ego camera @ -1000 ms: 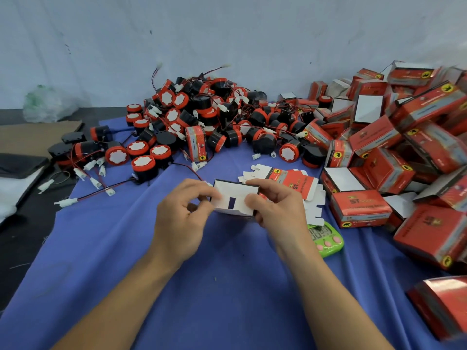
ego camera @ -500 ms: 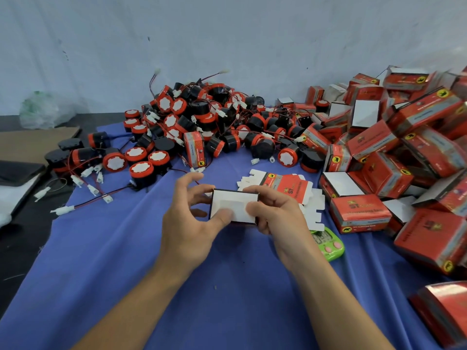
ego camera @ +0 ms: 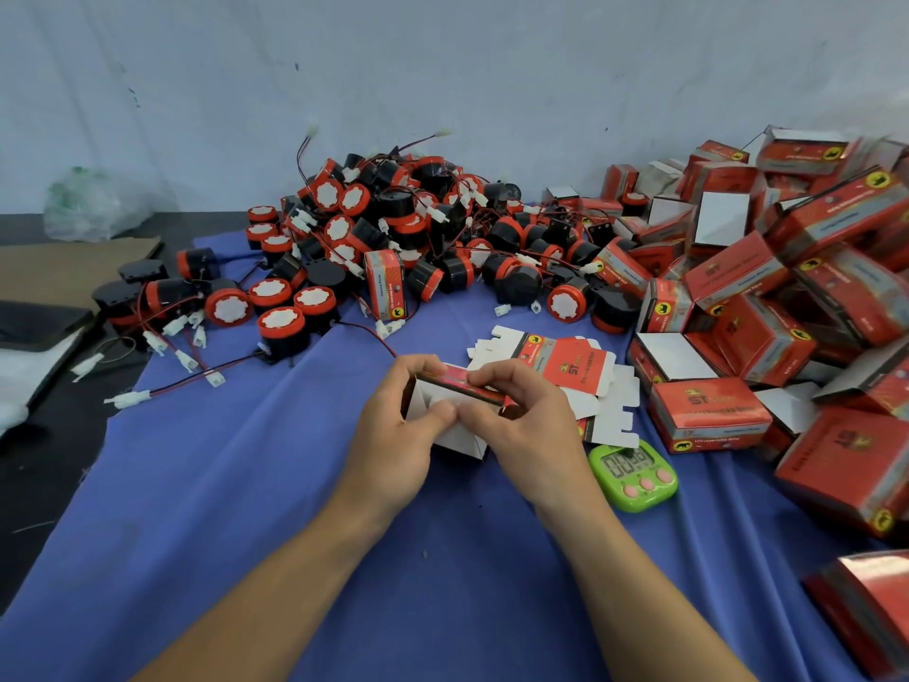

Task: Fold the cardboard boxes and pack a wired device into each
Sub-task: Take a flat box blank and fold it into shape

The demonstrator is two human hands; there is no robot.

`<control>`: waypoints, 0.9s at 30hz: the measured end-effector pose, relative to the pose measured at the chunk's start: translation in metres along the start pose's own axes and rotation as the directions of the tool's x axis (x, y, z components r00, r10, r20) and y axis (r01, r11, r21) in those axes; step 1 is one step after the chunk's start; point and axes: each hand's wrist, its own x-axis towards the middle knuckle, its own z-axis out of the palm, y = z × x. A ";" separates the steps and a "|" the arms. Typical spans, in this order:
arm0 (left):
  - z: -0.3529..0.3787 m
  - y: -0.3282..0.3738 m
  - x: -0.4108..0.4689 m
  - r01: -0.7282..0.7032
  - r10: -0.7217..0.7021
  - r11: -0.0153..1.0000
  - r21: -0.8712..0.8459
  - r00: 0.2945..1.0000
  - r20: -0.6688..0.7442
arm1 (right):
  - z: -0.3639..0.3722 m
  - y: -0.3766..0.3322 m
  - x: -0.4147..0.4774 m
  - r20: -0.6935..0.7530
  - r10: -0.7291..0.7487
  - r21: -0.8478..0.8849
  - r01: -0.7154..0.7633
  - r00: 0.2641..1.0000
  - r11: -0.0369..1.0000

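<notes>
Both hands hold one small red-and-white cardboard box (ego camera: 460, 383) just above the blue cloth (ego camera: 246, 484). My left hand (ego camera: 398, 425) grips its left end, and my right hand (ego camera: 521, 425) grips its right end, fingers over the red top and thumbs meeting on the white flaps. A stack of flat unfolded boxes (ego camera: 565, 366) lies just behind my right hand. A big pile of black-and-red wired devices (ego camera: 393, 238) fills the far middle of the cloth, with loose wires and white plugs (ego camera: 128, 398) trailing left.
Several folded red boxes (ego camera: 708, 415) are heaped along the right side up to the wall. A green digital timer (ego camera: 634, 472) lies right of my right wrist. One red box (ego camera: 386, 283) stands upright among the devices. Brown cardboard (ego camera: 64, 268) and a plastic bag (ego camera: 88, 204) lie at the far left.
The box has been tipped so its red side faces up instead of its white panel. My left hand closed from spread fingers onto the box, and both thumbs now press the flaps.
</notes>
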 end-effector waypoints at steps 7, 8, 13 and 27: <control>0.002 0.002 0.001 0.010 -0.007 0.998 0.055 0.998 -0.056 | 0.007 0.000 -0.005 -0.055 -0.084 -0.208 0.071 0.995 0.975; 0.002 0.002 0.000 0.013 -0.010 0.999 0.041 0.998 -0.064 | 0.006 0.000 -0.005 -0.058 -0.082 -0.199 0.069 0.995 0.978; -0.003 -0.002 0.000 0.026 -0.025 0.999 0.020 0.997 -0.067 | 0.000 -0.004 -0.003 0.001 -0.027 -0.081 0.027 1.000 0.996; -0.005 0.000 0.001 0.059 -0.061 0.998 -0.037 0.997 -0.052 | -0.001 -0.011 -0.007 -0.061 -0.036 0.057 0.040 0.997 0.998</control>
